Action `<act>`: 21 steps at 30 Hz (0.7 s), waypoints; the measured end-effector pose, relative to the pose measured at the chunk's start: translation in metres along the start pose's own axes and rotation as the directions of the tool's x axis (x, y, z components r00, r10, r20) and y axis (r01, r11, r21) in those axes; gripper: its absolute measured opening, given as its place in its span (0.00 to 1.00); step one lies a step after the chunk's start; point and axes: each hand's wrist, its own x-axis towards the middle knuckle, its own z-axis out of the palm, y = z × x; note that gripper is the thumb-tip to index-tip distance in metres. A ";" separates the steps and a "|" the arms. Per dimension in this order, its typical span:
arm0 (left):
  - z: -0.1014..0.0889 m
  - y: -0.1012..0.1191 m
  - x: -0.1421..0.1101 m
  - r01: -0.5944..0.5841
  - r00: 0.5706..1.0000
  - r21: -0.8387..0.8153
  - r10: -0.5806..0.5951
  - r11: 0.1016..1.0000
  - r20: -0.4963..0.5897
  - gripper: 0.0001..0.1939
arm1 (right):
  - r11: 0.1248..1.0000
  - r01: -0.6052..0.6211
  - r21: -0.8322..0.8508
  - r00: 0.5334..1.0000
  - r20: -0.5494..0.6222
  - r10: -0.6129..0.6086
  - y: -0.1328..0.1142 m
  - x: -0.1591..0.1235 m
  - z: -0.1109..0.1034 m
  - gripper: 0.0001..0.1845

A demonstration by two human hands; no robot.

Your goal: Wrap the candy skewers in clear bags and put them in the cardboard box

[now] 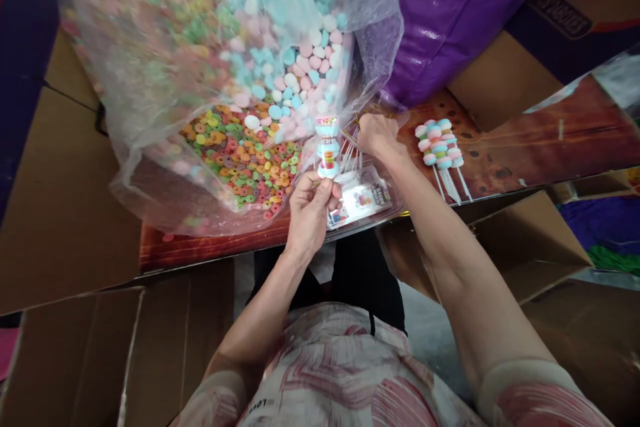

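Observation:
My left hand pinches the lower end of a marshmallow skewer, upright in a clear printed wrapper. Just right of it, my right hand reaches down with its fingers curled; whatever they grip is hidden. Thin white sticks and a few gold twist ties lie beside those fingers. Below both hands, a clear plastic tray holds printed wrappers. Finished-looking marshmallow skewers on white sticks lie together on the table to the right.
A large clear plastic bag at left holds fruit-coloured cereal rings and pastel marshmallows. Behind stands a shiny purple bag. Cardboard boxes surround the wood-patterned table, below its front edge too.

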 end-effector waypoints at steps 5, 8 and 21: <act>0.001 0.000 0.002 0.040 0.999 0.001 -0.040 0.999 -0.017 0.22 | 0.998 -0.066 -0.013 0.996 -0.066 0.065 0.005 -0.002 -0.007 0.15; 0.000 -0.002 0.004 0.056 0.998 -0.004 -0.056 0.998 -0.034 0.21 | 0.998 -0.048 0.045 0.990 -0.130 0.053 0.013 -0.004 -0.010 0.17; 0.005 -0.015 0.010 -0.005 0.993 0.055 0.012 0.998 -0.119 0.20 | 0.804 0.195 0.562 0.939 -0.344 0.012 0.042 -0.031 -0.011 0.06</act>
